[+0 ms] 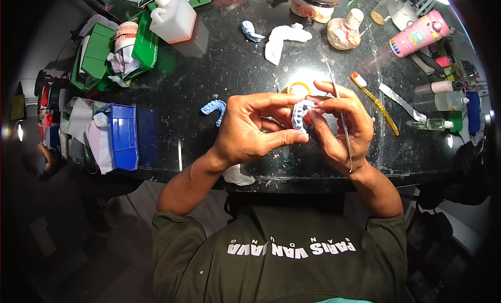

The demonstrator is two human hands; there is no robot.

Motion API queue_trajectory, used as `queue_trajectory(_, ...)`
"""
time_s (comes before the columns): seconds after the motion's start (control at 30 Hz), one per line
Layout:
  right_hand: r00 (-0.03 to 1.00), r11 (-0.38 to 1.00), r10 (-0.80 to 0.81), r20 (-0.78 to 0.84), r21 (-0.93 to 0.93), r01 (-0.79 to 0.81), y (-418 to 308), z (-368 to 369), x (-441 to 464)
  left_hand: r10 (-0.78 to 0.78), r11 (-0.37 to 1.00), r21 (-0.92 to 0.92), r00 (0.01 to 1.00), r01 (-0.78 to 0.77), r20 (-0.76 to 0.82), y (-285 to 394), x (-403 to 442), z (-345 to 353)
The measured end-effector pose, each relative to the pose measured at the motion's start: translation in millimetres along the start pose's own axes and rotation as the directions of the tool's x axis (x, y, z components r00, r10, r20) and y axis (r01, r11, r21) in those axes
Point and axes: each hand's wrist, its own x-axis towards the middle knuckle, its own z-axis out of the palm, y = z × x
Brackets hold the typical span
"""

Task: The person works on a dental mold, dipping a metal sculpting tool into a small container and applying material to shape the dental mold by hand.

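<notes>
One blue tooth model (299,116) sits left of one yellow toothbrush (378,102), two more blue pieces (251,31) farther left; the model's long axis points away from the chest, tipping right; left hand (244,124) pinches it, right hand (360,121) clamped on one metal pick (346,135)

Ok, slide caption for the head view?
Left hand and right hand hold a blue dental piece, a metal tool across the right.

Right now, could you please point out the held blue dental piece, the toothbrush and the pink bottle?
Held blue dental piece (299,116), head view: toothed face.
Toothbrush (380,104), head view: yellow handle.
Pink bottle (419,36), head view: body's middle.
</notes>
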Motion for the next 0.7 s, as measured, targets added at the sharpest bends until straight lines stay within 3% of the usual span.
queue_trajectory(0.3,0.999,0.999,-0.032,-0.003,-0.040,0.032,-0.7,-0.9,1.7,0.059,0.988,0.151,0.994,-0.044,-0.094,-2.5,-1.4,1.6)
queue_trajectory(0.63,1.000,1.000,-0.017,0.015,0.004,0.017,-7.6,0.9,-3.3,0.026,0.996,0.090,0.992,-0.015,-0.127,-7.4,1.4,-0.1)
queue_trajectory(0.7,0.990,0.991,-0.127,0.067,-0.037,0.129,-5.1,-2.3,0.5,0.037,0.998,0.055,0.991,-0.030,-0.125,-8.6,3.0,-0.7)
